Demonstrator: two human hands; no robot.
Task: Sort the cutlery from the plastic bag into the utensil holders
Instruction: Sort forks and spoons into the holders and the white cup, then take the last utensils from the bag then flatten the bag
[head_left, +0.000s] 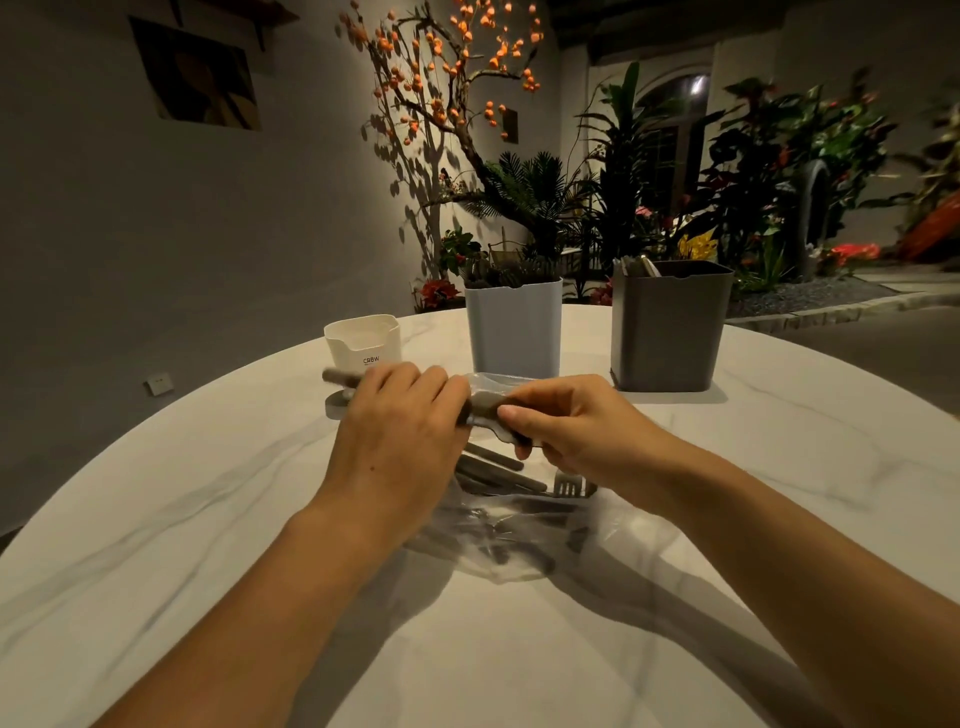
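A clear plastic bag (514, 540) lies on the white marble table (779, 493) with several grey-handled cutlery pieces (498, 467) in it; a fork head (566, 488) pokes out. My left hand (395, 436) grips a grey-handled utensil (337, 376) whose end sticks out to the left. My right hand (576, 431) pinches the other end of a grey piece (485, 405) between thumb and fingers, just above the bag. Three holders stand behind: a small white one (363, 343), a light blue one (514, 332) and a dark grey one (670, 332) with some cutlery inside.
Potted plants and a tree with orange lanterns stand beyond the table's far edge. A wall with a picture is on the left. The table edge curves round on both sides.
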